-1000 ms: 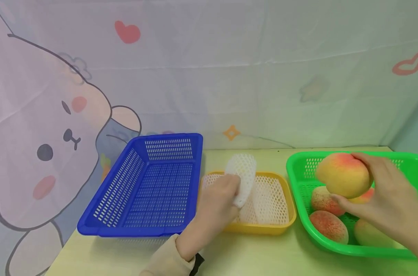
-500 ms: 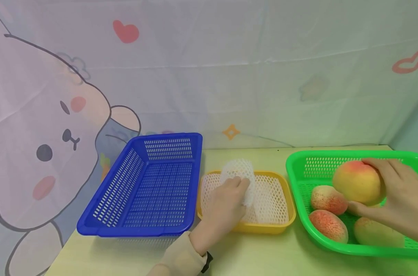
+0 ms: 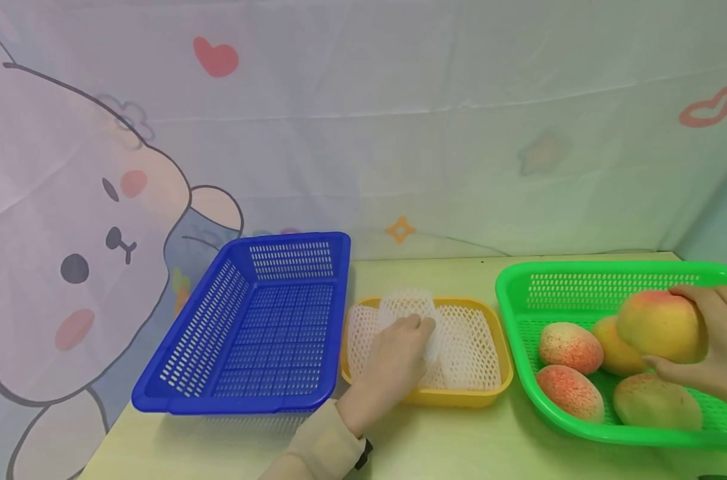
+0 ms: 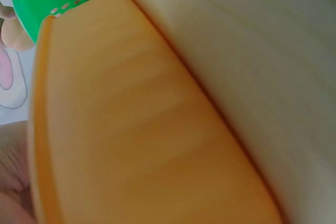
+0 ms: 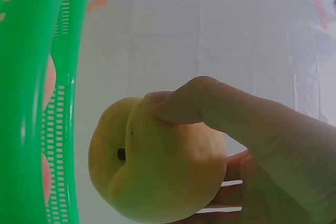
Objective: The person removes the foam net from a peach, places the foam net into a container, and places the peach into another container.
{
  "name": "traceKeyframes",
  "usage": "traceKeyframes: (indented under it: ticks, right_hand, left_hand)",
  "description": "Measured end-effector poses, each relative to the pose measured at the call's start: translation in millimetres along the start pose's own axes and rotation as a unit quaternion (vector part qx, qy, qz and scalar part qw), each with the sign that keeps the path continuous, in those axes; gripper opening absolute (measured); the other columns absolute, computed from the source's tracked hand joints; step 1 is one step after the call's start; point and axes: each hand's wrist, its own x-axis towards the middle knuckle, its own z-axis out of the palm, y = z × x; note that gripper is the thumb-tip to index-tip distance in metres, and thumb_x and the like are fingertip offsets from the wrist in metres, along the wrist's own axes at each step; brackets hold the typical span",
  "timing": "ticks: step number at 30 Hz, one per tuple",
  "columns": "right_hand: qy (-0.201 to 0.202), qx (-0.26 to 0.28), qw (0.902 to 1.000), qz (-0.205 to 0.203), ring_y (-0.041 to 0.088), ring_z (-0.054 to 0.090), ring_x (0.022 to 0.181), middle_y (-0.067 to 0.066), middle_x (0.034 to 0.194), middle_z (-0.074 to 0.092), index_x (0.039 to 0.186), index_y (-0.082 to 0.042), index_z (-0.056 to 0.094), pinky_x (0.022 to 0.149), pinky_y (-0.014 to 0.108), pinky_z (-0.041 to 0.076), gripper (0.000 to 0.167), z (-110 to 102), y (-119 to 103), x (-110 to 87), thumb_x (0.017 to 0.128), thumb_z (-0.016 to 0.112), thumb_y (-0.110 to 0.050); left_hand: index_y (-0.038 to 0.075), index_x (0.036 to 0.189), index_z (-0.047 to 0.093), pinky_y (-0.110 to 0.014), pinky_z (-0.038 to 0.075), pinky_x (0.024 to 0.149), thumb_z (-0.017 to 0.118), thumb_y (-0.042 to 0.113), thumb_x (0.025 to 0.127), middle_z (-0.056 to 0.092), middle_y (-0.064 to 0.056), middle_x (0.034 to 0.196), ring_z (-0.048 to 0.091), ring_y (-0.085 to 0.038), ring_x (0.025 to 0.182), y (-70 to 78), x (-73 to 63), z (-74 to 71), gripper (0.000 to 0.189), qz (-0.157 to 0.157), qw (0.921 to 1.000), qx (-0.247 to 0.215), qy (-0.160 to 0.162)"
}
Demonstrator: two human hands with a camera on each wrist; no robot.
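Observation:
My left hand (image 3: 396, 357) grips a white foam net sleeve (image 3: 406, 305) over the yellow basket (image 3: 453, 399), where more foam nets (image 3: 471, 343) lie. In the left wrist view the outer wall (image 4: 131, 119) of that basket fills the middle, with part of the left hand (image 4: 13, 166) at the left edge. Over the green basket (image 3: 615, 433), my right hand (image 3: 723, 353) holds a yellow peach (image 3: 660, 327) with a red blush. The right wrist view shows the thumb across the peach (image 5: 168, 166), its crease and dark stem hole facing the camera.
Under and beside the held peach, the green basket contains two red-speckled fruits, one of them at the front (image 3: 570, 393), a greenish fruit (image 3: 657, 403) and a yellow one (image 3: 618, 347). A blue basket (image 3: 240, 405) stands left on the pale table (image 3: 435, 447). A printed cloth (image 3: 351, 133) hangs behind.
The right hand has carried the peach rightward and slightly down over the green basket. The left hand has lowered the foam net sleeve toward the yellow basket.

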Motion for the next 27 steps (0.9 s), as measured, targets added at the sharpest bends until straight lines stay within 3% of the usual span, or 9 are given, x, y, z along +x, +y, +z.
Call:
traceKeyframes:
  ticks: [4,9,15,18,20,23,27]
  right_hand:
    - [0.007,0.007,0.9999,0.008,0.041,0.041,0.084,0.032,0.101,0.045,0.119,0.01,0.046,0.056,0.033,0.034,0.092,3.2,7.6,-3.7,0.042,0.09,-0.019]
    - [0.011,0.0,0.9998,0.017,0.044,0.041,0.088,0.034,0.104,0.044,0.118,0.01,0.045,0.058,0.042,0.035,0.091,6.1,13.6,-6.7,0.044,0.089,-0.021]
    - [0.024,0.009,0.9993,0.027,0.046,0.04,0.086,0.036,0.104,0.042,0.116,0.012,0.045,0.054,0.042,0.034,0.085,7.0,16.1,-10.1,0.054,0.085,-0.03]
    - [0.025,0.015,0.999,0.035,0.047,0.041,0.083,0.036,0.103,0.042,0.116,0.013,0.043,0.051,0.039,0.033,0.085,9.6,22.8,-11.3,0.059,0.083,-0.035]
    - [0.017,0.023,0.9985,0.047,0.047,0.042,0.078,0.036,0.103,0.041,0.118,0.014,0.041,0.049,0.032,0.033,0.085,11.7,29.4,-11.7,0.059,0.083,-0.03]
    - [0.008,0.037,0.997,0.068,0.043,0.046,0.071,0.037,0.104,0.042,0.12,0.016,0.039,0.047,0.023,0.032,0.084,13.7,36.8,-11.9,0.058,0.083,-0.021]
    - [0.006,0.041,0.9957,0.083,0.041,0.046,0.067,0.037,0.105,0.042,0.121,0.017,0.038,0.045,0.018,0.03,0.082,15.0,40.0,-13.0,0.06,0.08,-0.018]
  left_hand:
    - [0.01,0.106,0.063,-0.015,0.033,0.048,0.068,0.003,0.078,0.056,0.0,0.079,0.042,-0.009,0.062,-1.5,0.5,5.6,0.029,-0.005,0.999,-0.012,-0.044]
    - [0.008,0.112,0.056,-0.018,0.038,0.05,0.073,0.011,0.08,0.059,-0.003,0.085,0.049,-0.012,0.066,-2.5,1.7,7.8,0.037,-0.02,0.9962,-0.036,-0.077]
    - [0.009,0.103,0.052,-0.019,0.037,0.051,0.077,0.023,0.076,0.055,-0.002,0.084,0.047,-0.011,0.067,-4.5,2.0,6.6,0.039,-0.023,0.9946,-0.059,-0.081]
    - [0.009,0.098,0.057,-0.018,0.034,0.053,0.077,0.039,0.076,0.049,0.0,0.085,0.044,-0.011,0.067,-4.3,1.2,5.7,0.042,-0.029,0.9947,-0.062,-0.077]
    - [0.01,0.097,0.06,-0.02,0.034,0.058,0.072,0.054,0.077,0.047,0.0,0.09,0.043,-0.012,0.072,-3.3,0.7,5.4,0.049,-0.041,0.9946,-0.058,-0.076]
    - [0.013,0.103,0.065,-0.029,0.042,0.073,0.057,0.07,0.08,0.051,-0.005,0.109,0.049,-0.018,0.091,-0.7,0.3,4.5,0.061,-0.065,0.9926,-0.053,-0.087]
    - [0.018,0.113,0.065,-0.045,0.041,0.093,0.042,0.069,0.089,0.048,-0.01,0.132,0.046,-0.027,0.116,0.7,0.0,2.9,0.061,-0.081,0.9889,-0.063,-0.107]
